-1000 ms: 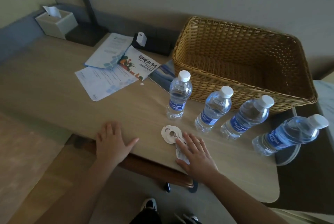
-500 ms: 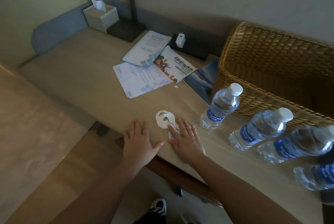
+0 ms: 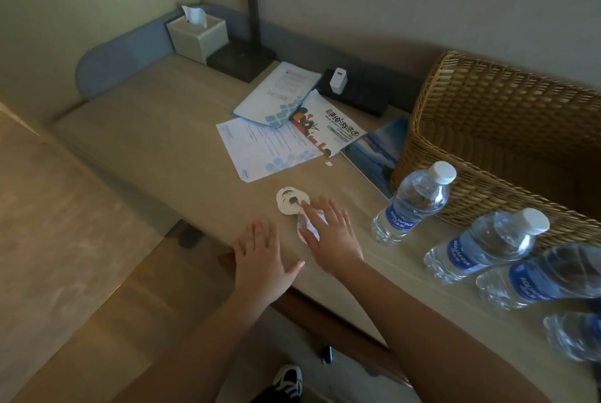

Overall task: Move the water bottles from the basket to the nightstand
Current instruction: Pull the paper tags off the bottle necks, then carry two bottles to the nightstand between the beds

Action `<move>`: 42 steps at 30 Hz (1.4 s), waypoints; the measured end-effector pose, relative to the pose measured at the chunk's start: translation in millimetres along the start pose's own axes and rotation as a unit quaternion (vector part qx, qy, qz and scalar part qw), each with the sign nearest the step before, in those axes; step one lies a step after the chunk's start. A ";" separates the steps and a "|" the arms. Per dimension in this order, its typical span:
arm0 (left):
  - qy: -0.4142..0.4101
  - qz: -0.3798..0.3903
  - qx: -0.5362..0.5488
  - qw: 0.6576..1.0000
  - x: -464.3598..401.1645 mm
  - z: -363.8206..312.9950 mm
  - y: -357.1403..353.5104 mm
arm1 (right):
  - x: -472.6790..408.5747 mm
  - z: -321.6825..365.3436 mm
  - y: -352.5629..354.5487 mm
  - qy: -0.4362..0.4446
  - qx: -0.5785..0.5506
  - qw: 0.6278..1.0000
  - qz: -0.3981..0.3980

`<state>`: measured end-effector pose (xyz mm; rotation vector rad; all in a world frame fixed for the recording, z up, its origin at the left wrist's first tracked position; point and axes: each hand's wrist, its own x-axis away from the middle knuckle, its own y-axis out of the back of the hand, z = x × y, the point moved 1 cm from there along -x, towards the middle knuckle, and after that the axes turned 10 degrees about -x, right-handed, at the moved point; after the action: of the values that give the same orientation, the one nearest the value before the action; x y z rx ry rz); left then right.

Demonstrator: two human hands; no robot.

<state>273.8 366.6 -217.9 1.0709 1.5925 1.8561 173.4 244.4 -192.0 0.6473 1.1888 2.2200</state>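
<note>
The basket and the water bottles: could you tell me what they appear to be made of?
Basket: woven wicker or rattan-like strands, matte tan, visible weave. Water bottles: clear, glossy plastic by the look, ribbed, with white caps and blue labels.

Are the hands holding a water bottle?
No. The left hand lies flat and empty; the right hand rests flat on a white paper tag, gripping nothing.

Both forearms are bare right down to the wrists, with no sleeve showing on either. The left hand (image 3: 260, 259) and the right hand (image 3: 330, 236) are bare too. Low in the view sits a black shoe (image 3: 287, 381) with white laces and a white toe (probably a canvas sneaker, though the dim light blurs it).
</note>
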 end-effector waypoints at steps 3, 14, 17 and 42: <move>0.010 0.001 0.109 0.994 -0.6 -4.8 15.7 | 21.6 2.3 19.0 -0.001 -0.095 0.995 -0.041; -0.211 -0.112 0.443 0.864 8.2 -129.0 111.7 | 140.0 -29.8 100.0 -0.034 -0.157 0.892 -0.422; -0.237 -0.158 0.447 0.848 1.6 -152.9 132.4 | 156.1 -46.3 112.3 -0.044 -0.090 0.842 -0.530; -0.329 -0.123 0.463 0.814 -6.6 -192.2 124.0 | 131.3 -87.1 130.9 -0.227 -0.338 0.792 -0.455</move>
<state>141.1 218.9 -104.2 1.5422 2.0239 0.3345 -8.8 216.7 -102.8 0.1864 0.2583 1.3561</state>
